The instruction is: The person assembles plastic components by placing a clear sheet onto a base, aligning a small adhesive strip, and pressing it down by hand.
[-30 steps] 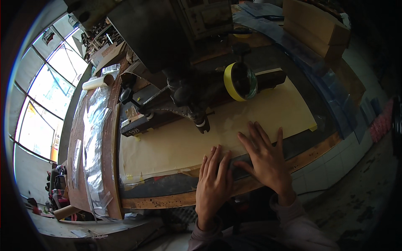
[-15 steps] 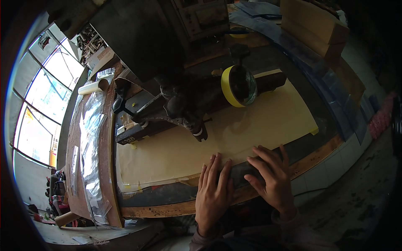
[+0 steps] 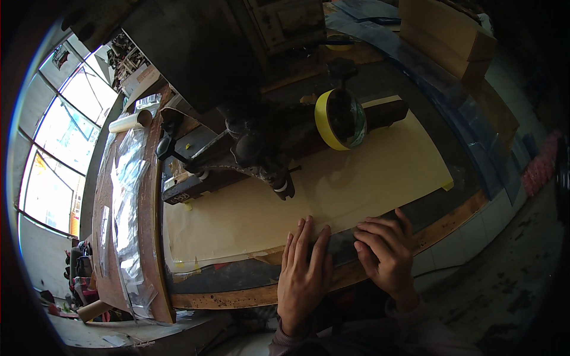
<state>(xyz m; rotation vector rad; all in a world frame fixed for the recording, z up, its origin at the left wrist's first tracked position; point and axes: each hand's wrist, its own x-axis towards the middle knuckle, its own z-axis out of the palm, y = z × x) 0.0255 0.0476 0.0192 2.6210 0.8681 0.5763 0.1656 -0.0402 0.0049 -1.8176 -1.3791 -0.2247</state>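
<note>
Workbench point(image 3: 249, 293): a long dark table with a worn wooden near edge, running from near left to far right; its top looks glossy, perhaps glass.
Machine point(image 3: 249, 142): a heavy dark head hangs over the middle of the bench, its nozzle-like tip pointing down at the sheet just far of the hands.
Tan sheet point(image 3: 332, 184): a wide, thin paper-like sheet lies flat on the bench under the machine; its near edge runs right under the fingertips.
Plastic film point(image 3: 124, 196): crinkled clear wrap drapes the left end of the bench.
Yellow tape roll point(image 3: 338, 118): stands on edge on the far side of the sheet, right of the machine.
Left hand point(image 3: 304, 273): flat, palm down, fingers together and extended onto the sheet's near edge; it grips nothing.
Right hand point(image 3: 386, 252): just beside the left, fingers curled, tips pressing at the dark bench strip by the sheet's edge; nothing clamped.
Doing it well: judging by the pose, even downward pressure from both hands, spread along the edge, should keep the sheet square and unwrinkled.
</note>
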